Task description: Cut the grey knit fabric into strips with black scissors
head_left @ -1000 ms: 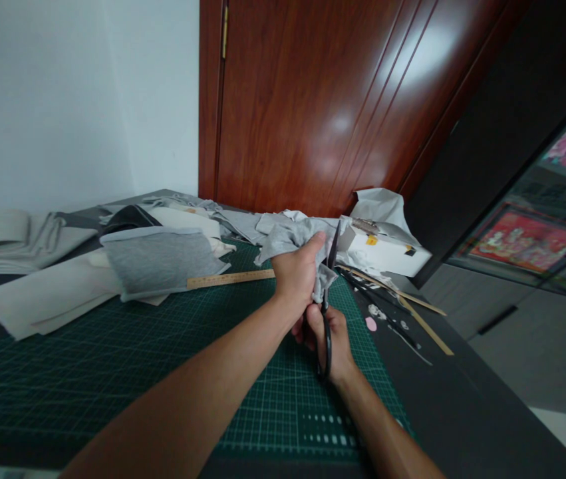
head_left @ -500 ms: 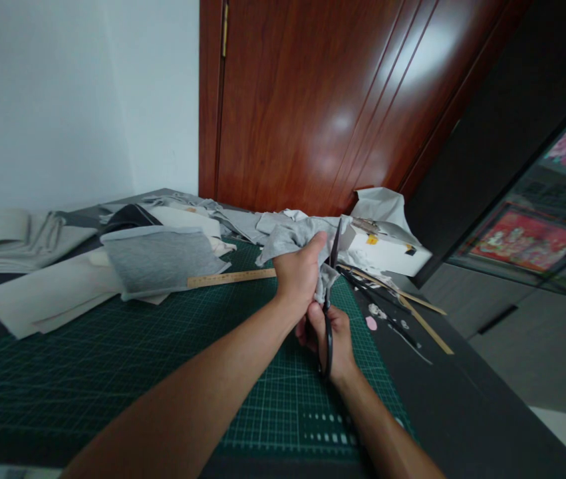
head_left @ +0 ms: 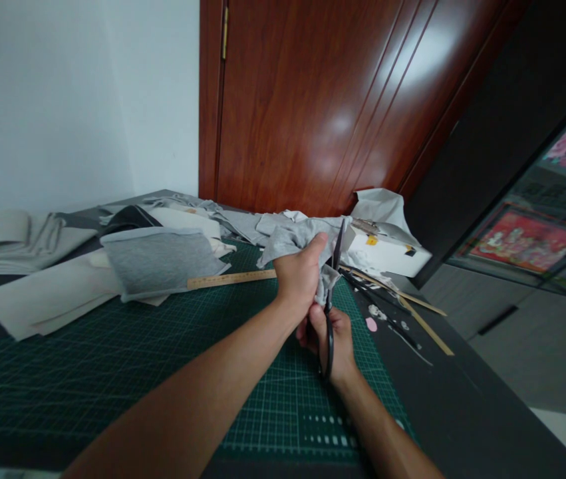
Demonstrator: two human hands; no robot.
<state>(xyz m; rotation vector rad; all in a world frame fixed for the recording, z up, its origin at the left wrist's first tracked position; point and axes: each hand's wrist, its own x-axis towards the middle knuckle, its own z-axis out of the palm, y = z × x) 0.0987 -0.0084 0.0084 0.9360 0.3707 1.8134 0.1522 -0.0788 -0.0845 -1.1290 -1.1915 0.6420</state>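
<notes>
So, a bunched piece of light grey knit fabric (head_left: 292,239) is being held up off the green cutting mat (head_left: 113,359) by the left hand (head_left: 300,276), which is being kept closed in a fist around the gathered cloth. Black scissors (head_left: 331,293) are being gripped by the right hand (head_left: 330,336), fingers threaded through the loops, blades being pointed up and away right beside the left fist, with the cloth's edge hanging against them. Whether the blades are being parted or closed can't really be told from this angle.

Judging by the way it's drooping and crumpling, the fabric is probably being felt as light, soft and floppy, not slippery, nothing fragile about it. It looks best taken hold of close to the blades, pinched taut, since loose jersey tends to fold rather than cut clean.

Around all this, a wooden ruler (head_left: 230,278) is lying across the far part of the mat, a folded grey fabric panel (head_left: 160,259) is being propped on pale sheets to the left, and a white box (head_left: 387,249) is sitting near the door. Thin wooden sticks (head_left: 412,306) and scraps are being left scattered on the dark tabletop (head_left: 462,399) to the right.
</notes>
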